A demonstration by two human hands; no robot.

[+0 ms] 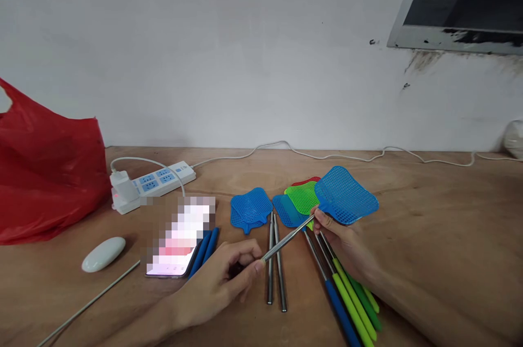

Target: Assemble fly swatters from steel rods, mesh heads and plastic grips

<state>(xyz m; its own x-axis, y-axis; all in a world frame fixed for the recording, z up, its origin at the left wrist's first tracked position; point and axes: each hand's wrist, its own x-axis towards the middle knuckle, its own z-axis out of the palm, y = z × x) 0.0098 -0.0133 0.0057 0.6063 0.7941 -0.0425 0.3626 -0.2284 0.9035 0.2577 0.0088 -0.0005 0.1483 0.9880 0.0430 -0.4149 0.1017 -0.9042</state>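
Note:
My left hand (224,284) is closed around the lower end of a silver metal rod (289,237), which slants up to the right. At the rod's upper end, my right hand (341,238) pinches the neck of a blue mesh fly swatter head (346,194). Whether the rod is fully seated in that neck is hidden by my fingers. Two loose blue swatter heads (251,206) overlap on the table behind my left hand. Two bare metal rods (270,271) lie below them. Under my right hand are several swatters with green (303,197), blue and red heads and coloured grips (347,303).
Blue grips (204,251) lie beside a lit phone (175,249) on the wooden table. Farther left are a white mouse-shaped object (103,254), a power strip (163,181) with a plugged-in charger (123,193), and a red plastic bag (49,172). A cable (335,157) runs along the wall.

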